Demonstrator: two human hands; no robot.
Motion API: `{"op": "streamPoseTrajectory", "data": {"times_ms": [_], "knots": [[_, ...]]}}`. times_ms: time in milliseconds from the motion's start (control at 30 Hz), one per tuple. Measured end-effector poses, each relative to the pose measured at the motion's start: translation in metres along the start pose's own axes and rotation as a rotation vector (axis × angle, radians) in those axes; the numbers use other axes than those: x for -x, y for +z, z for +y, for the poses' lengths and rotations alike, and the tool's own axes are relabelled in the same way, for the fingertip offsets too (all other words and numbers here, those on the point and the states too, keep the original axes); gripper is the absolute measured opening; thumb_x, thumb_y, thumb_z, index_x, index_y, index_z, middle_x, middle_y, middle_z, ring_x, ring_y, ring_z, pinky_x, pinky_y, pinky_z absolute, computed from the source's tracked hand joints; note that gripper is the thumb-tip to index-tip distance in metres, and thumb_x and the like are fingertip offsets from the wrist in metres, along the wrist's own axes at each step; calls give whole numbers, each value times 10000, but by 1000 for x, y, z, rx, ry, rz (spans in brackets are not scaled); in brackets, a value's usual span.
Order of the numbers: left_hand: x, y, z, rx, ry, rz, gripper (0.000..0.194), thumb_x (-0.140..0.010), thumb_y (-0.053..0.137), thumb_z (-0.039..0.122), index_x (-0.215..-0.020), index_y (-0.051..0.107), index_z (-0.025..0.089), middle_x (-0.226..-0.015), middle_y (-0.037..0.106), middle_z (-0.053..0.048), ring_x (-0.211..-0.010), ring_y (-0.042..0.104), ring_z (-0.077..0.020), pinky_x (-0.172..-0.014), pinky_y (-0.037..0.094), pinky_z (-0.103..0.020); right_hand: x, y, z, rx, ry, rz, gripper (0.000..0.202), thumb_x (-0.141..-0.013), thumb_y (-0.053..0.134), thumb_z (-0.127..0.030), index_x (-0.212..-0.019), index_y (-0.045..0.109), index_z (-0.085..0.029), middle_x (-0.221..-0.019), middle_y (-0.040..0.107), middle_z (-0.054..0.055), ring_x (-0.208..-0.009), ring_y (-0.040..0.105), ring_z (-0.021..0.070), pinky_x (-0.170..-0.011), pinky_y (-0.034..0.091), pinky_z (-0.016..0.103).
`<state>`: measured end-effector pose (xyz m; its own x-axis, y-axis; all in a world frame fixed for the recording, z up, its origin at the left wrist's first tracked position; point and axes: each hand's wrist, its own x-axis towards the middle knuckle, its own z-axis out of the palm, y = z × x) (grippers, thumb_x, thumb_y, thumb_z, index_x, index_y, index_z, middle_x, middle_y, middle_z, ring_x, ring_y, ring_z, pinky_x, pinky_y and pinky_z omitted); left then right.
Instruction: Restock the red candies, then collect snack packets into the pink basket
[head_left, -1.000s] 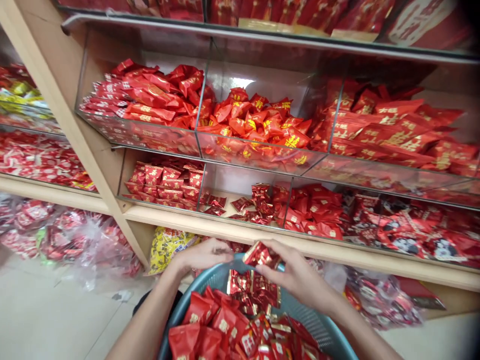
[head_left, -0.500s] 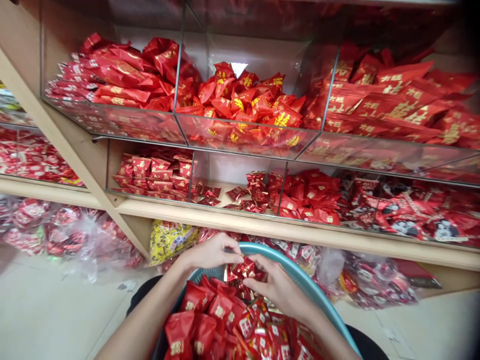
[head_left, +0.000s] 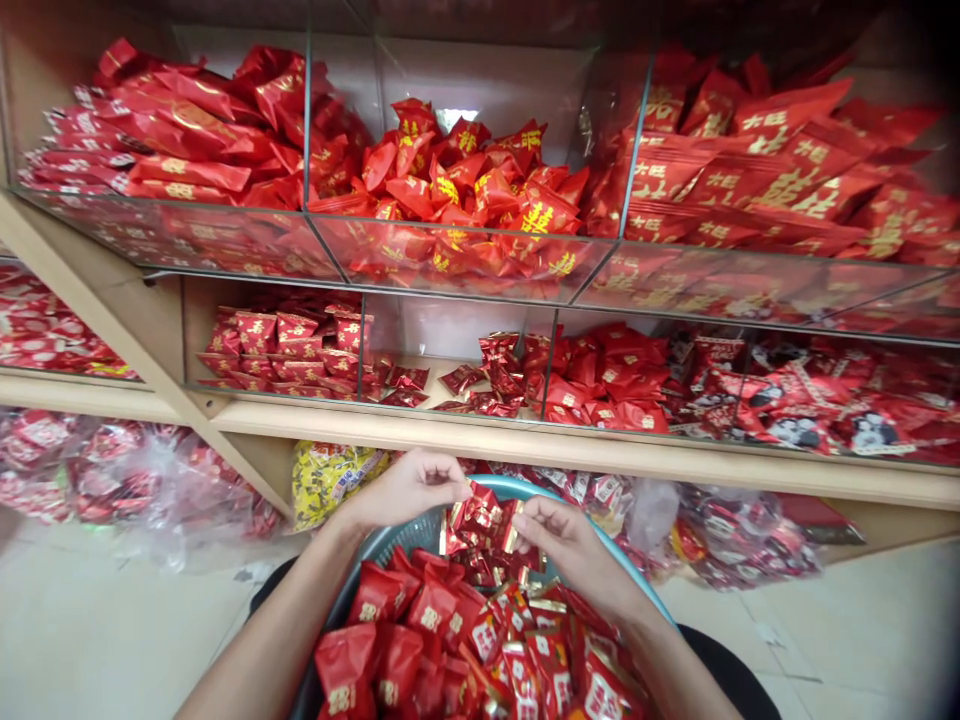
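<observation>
On divided shelf (head_left: pixel 390 430), packed by kind, probably against mixing. Over basket (head_left: pixel 412 537), pinching red-gold packet (head_left: pixel 482 512) by 2 edges with left hand (head_left: pixel 416 485) and right hand (head_left: pixel 561 535), probably for steadiness.

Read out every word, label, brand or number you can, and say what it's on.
"大旺": upper-right red packets.
"囍", apparently: upper-middle red packets.
Too small or blurred to read: yellow bag, lower-left small packets, held packet, heaped packets in the blue basket, other print.
No legible numbers.
</observation>
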<state>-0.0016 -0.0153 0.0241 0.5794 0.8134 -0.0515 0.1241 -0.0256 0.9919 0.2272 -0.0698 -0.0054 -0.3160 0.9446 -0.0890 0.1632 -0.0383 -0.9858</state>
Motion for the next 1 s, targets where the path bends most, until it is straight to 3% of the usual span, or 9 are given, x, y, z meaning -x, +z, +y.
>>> {"op": "streamPoseTrajectory", "data": {"times_ms": [300,500,633,867,1000], "knots": [[-8,-1,-7,57,34,68,311,-712,704,418,-674,636,118,-669,621,-3,-637,517,-97,-636,412,-225,0,-7,-13,76,-91,65,352,-831,542,-509,-689,559,-187,-663,548,-14,-648,492,128,-637,397,267],[-11,1,-8,-30,1,19,294,-750,668,405,-710,663,114,-665,641,-4,-622,533,-99,-648,412,-232,2,-10,-6,45,-78,112,329,-835,543,-483,-683,530,-192,-641,502,-36,-624,456,113,-623,373,258],[-8,-2,-5,-131,2,85,342,-830,562,427,-780,699,118,-726,679,-28,-665,562,-115,-642,416,-228,3,-16,1,51,-49,121,314,-802,586,-460,-653,518,-192,-587,500,-47,-563,435,102,-572,352,253],[-10,-8,-8,-159,25,155,357,-837,554,428,-820,706,105,-826,719,-83,-763,627,-168,-720,468,-270,12,-16,0,126,102,-231,212,-803,557,-315,-639,494,-195,-573,521,-47,-539,459,95,-530,339,235],[-11,-8,-12,-176,10,130,360,-838,548,437,-829,705,113,-815,716,-67,-756,622,-161,-717,464,-264,15,-11,-3,297,84,-214,173,-770,534,-227,-618,456,-202,-573,452,-62,-536,388,86,-498,281,219]]}}
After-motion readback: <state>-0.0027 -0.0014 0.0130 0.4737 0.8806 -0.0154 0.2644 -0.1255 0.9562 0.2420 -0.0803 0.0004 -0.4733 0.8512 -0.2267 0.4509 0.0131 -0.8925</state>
